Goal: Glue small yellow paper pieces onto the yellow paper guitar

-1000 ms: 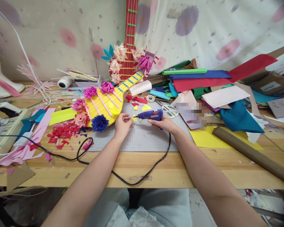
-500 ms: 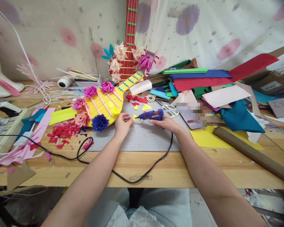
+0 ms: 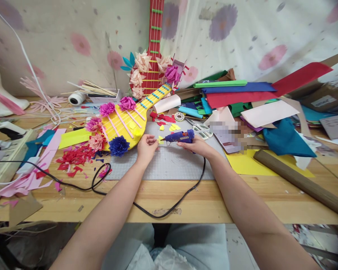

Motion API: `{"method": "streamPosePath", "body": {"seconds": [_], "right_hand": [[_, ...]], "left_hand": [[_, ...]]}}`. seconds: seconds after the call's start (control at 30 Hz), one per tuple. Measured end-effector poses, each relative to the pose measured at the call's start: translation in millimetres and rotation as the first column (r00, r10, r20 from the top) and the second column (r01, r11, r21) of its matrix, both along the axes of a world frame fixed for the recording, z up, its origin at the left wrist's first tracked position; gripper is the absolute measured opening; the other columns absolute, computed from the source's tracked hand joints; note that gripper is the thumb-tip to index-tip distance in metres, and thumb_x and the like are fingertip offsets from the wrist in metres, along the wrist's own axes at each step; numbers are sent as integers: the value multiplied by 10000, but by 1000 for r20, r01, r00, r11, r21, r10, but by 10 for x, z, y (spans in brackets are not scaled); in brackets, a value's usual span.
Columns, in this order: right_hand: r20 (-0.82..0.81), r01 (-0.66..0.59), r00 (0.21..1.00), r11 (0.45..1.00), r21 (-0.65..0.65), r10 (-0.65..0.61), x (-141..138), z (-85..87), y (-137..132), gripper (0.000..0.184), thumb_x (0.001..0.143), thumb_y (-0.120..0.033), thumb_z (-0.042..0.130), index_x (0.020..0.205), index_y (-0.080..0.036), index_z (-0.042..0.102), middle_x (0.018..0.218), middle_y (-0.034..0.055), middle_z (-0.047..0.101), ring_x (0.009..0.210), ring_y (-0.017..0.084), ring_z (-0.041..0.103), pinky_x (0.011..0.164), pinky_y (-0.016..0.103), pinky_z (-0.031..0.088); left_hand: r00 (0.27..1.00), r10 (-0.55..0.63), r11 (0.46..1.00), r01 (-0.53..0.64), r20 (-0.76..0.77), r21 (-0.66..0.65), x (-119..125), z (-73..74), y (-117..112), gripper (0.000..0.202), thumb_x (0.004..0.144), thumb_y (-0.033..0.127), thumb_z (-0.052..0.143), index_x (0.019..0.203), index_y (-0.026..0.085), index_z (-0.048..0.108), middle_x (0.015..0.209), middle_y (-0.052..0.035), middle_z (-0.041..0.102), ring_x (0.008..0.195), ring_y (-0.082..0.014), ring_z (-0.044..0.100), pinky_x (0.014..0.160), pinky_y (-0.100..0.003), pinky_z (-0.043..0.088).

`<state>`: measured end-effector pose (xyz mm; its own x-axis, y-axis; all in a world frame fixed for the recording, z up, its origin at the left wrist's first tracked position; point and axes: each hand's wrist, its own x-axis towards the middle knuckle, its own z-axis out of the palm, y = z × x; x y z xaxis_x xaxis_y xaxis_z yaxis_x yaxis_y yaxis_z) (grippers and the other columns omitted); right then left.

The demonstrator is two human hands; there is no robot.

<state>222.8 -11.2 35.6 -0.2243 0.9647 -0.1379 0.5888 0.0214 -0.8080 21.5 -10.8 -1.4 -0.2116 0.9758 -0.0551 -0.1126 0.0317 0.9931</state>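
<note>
My left hand (image 3: 145,147) pinches a small yellow paper piece (image 3: 160,140) over the grey cutting mat (image 3: 169,163). My right hand (image 3: 198,146) grips a blue glue gun (image 3: 180,136), whose nozzle points left and touches the yellow piece. The gun's black cord (image 3: 157,213) loops over the table's front edge. Just left of my left hand lies a yellow paper guitar (image 3: 126,127) with pink and blue paper flowers around its body.
A red paper guitar (image 3: 153,56) leans on the flowered cloth behind. Red paper scraps (image 3: 74,157) lie at the left. Scissors (image 3: 199,129) and small yellow and red cut-outs sit behind the gun. Stacked coloured paper sheets (image 3: 242,97) and a brown roll (image 3: 298,182) fill the right.
The glue gun's nozzle has edged slightly up and left against the yellow piece. Both hands otherwise stay in place.
</note>
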Motion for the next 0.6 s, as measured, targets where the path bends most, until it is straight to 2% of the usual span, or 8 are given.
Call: {"method": "streamPosePath", "body": {"seconds": [0.43, 0.6], "right_hand": [[-43, -4, 999, 1000, -4, 4, -5, -1, -3, 384, 644, -591, 628, 695, -215, 572, 542, -11, 474, 479, 117, 412, 457, 270, 334], [-47, -2, 999, 1000, 2, 2, -1, -8, -4, 406, 637, -605, 626, 654, -208, 541, 541, -12, 476, 486, 111, 413, 455, 261, 329]], "left_hand": [[999, -35, 999, 35, -23, 0, 0, 13, -25, 293, 567, 162, 692, 782, 170, 493, 678, 27, 551, 609, -106, 572, 519, -238, 515], [997, -45, 999, 45, -63, 5, 8, 2, -15, 268, 581, 138, 669, 778, 173, 492, 652, 27, 561, 570, -107, 559, 488, -235, 504]]}}
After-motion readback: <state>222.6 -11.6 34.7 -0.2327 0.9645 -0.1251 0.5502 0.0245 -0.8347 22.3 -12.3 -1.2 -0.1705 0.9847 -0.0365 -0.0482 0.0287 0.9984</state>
